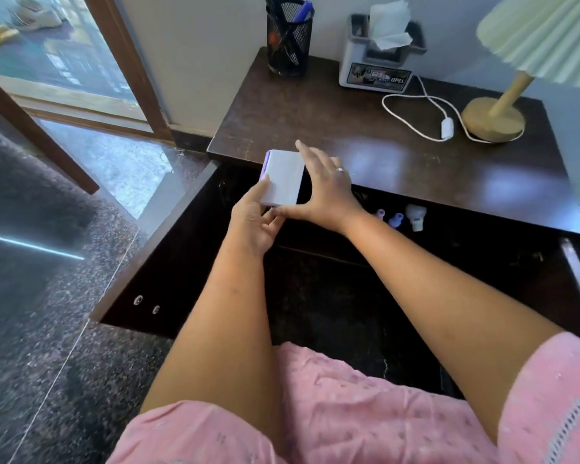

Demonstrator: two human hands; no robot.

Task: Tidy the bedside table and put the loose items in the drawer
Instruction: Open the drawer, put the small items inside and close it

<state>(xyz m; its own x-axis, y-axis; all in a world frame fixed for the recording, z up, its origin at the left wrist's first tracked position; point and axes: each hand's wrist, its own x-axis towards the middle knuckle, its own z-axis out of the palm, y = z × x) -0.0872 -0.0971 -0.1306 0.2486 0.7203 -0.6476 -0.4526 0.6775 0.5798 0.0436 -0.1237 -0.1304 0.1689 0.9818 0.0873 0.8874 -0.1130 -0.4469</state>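
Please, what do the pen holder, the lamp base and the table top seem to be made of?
Pen holder: likely black metal mesh; a fine see-through grid. Lamp base: perhaps pale wood, matt; painted metal is possible. Table top: dark wood or veneer, glossy; it mirrors bright light patches.

- The left hand (253, 226) is turned palm up and inward. Its thumb (264, 186) lies along the left side of a pale box (285, 177), and its fingers (275, 226) curl under the box's near end.
- The right hand (327, 192) spans the box from the right, back of the hand up. Its index finger (302, 149) stretches along the far edge, and its thumb (283, 212) runs along the near edge, meeting the left fingers.
- 1 ring (339, 169) sits on a right finger.
- The 2 forearms are bare and converge: the left forearm (228, 313) reaches almost straight ahead, while the right forearm (432, 279) slants in from the right.
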